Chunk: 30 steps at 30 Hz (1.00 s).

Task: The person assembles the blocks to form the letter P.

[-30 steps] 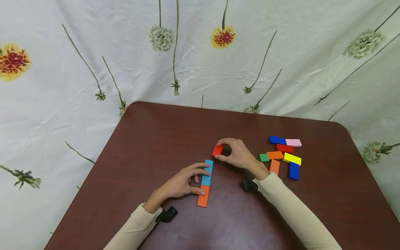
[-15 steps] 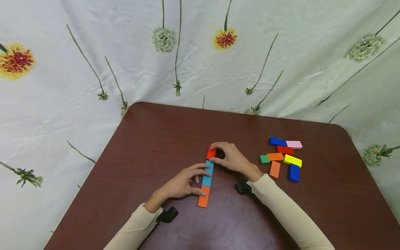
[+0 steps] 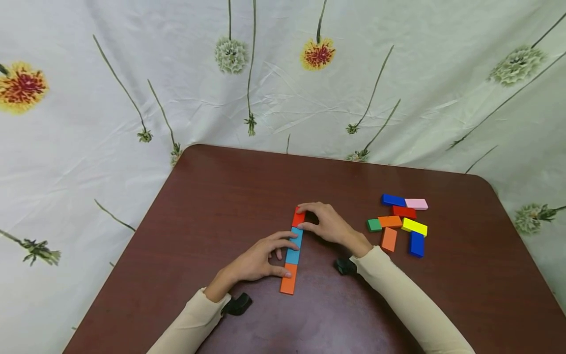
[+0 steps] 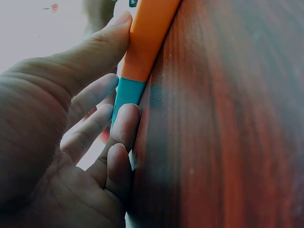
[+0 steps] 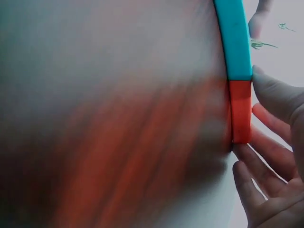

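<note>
A straight row of flat blocks lies on the dark wooden table (image 3: 221, 196): orange block (image 3: 288, 286) nearest, light blue block (image 3: 293, 256) in the middle, red block (image 3: 298, 219) at the far end. My left hand (image 3: 254, 258) rests along the row, thumb on the orange block and extended fingers on the light blue one. In the left wrist view, two fingertips lie against the light blue block's side. My right hand (image 3: 330, 223) pinches the red block, fingers at its far end and thumb by its join with the light blue block (image 5: 236, 42).
Right of my right hand lies a loose group of blocks: green (image 3: 374, 225), orange ones, yellow (image 3: 414, 226), dark blue ones, red (image 3: 404, 212) and pink (image 3: 416, 203). A white flowered cloth (image 3: 274, 98) hangs behind the table's far edge.
My right hand has moved left and brought the red block to the far end of the light blue block. The left hand has stayed in place.
</note>
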{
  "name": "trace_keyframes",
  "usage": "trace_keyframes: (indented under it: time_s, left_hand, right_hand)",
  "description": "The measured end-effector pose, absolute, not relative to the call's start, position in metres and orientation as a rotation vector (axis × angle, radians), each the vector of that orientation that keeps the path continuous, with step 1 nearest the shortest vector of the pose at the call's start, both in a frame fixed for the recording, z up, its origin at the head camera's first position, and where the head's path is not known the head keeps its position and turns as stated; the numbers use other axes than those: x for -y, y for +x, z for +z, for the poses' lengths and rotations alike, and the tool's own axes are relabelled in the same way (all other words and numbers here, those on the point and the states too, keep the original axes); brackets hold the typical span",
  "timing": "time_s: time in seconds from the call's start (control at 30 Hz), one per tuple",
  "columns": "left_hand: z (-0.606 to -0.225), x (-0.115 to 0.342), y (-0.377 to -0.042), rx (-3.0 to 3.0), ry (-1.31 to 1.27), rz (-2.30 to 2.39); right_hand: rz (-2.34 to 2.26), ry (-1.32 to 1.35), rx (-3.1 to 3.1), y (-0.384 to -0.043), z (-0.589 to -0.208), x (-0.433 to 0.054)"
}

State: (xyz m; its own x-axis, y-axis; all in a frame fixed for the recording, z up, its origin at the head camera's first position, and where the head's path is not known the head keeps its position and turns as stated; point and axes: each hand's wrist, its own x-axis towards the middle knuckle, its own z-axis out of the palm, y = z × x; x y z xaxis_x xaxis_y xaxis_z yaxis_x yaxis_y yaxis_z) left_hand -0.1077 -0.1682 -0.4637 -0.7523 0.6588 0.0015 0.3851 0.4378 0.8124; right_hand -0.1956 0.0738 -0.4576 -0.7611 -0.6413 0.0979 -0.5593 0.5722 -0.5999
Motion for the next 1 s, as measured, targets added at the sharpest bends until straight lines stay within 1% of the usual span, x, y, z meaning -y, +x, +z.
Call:
trace_keyframes:
  time_s: [0.2, 0.7, 1.0]
  left_hand:
    - [-0.462, 0.167, -0.107, -2.373, 0.892, 1.229]
    - [-0.463, 0.166, -0.105, -2.383, 0.900, 1.221]
    - [-0.465, 0.167, -0.105, -2.374, 0.893, 1.245]
  right_hand:
    - [-0.931, -1.073, -2.659, -0.196, -0.454, -0.075]
    - [-0.924, -1.060, -2.629, -0.196, -0.452, -0.076]
    - [-1.010, -1.028, -2.665, -0.192, -0.447, -0.091]
